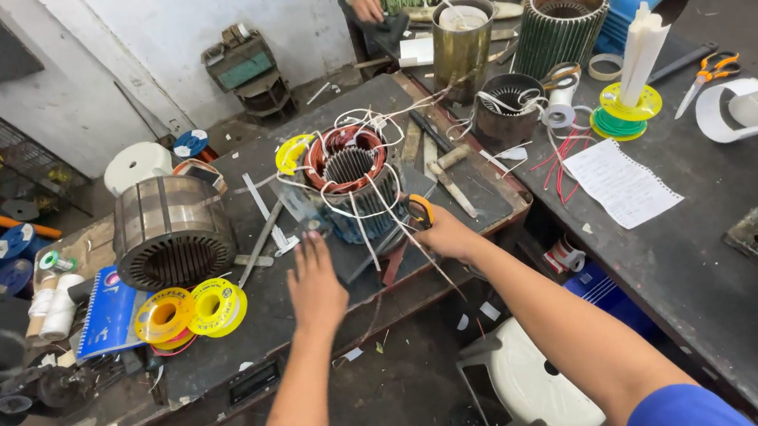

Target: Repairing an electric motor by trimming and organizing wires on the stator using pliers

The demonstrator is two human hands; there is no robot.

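Observation:
A motor stator (350, 174) with reddish copper windings and loose white leads stands in the middle of the dark workbench (252, 329). My left hand (314, 283) hovers flat over the bench just in front of it, fingers apart, holding nothing. At the stator's right side, my right hand (443, 230) grips scissors with yellow-orange handles (417, 210), close to the hanging white leads.
A larger bare stator (170, 231) sits left, with yellow tape rolls (191, 312) and a blue notebook (109, 310) in front. Behind are more stators (559, 24), a metal can (460, 46), a green wire spool (626, 109), a paper sheet (623, 182). Another person's hand (365, 2) works at the far edge.

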